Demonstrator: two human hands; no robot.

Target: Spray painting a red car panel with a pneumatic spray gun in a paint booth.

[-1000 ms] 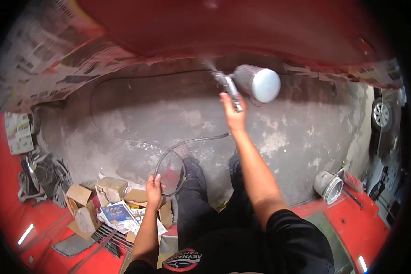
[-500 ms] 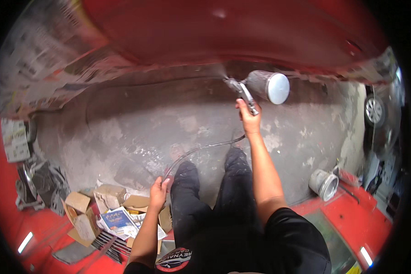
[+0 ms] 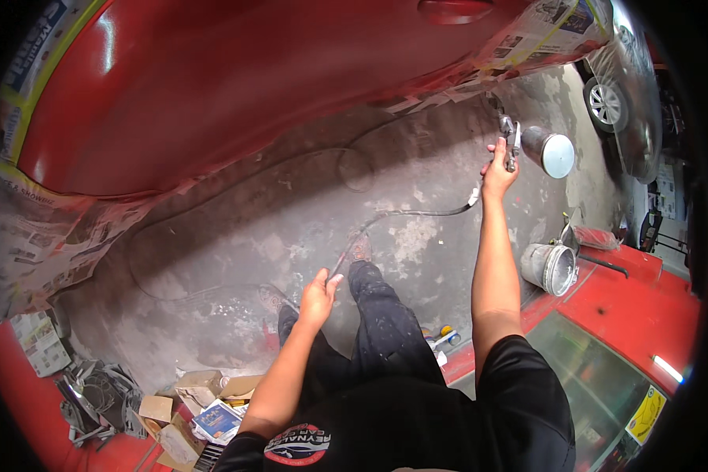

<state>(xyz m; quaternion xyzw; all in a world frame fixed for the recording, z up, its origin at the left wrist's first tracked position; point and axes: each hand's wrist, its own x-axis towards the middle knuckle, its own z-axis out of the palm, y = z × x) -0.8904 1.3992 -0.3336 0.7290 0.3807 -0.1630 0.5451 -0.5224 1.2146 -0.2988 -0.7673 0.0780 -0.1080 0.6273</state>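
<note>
My right hand (image 3: 499, 171) is wrapped round the handle of a spray gun (image 3: 508, 135), with its silver cup (image 3: 557, 154) sticking out to the right. The gun points away from me near the lower edge of a glossy red car panel (image 3: 236, 86). A dark air hose (image 3: 393, 212) runs from the gun's grip down to my left hand (image 3: 318, 299), which is closed on it. Between the two hands the hose bends in a loose curve. Newspaper masking (image 3: 39, 236) borders the red panel at the left, with more at the right.
Farther hose lies on the grey concrete floor (image 3: 291, 204). A paint-stained bucket (image 3: 549, 267) stands at the right by a red surface with a glass pane (image 3: 574, 385). Cardboard boxes (image 3: 182, 440) and papers sit lower left. A car wheel (image 3: 606, 104) shows at the far right.
My right hand and the spray gun have moved right. My left hand has moved up and right with the hose. The view and my stance have turned; the mist at the nozzle no longer shows.
</note>
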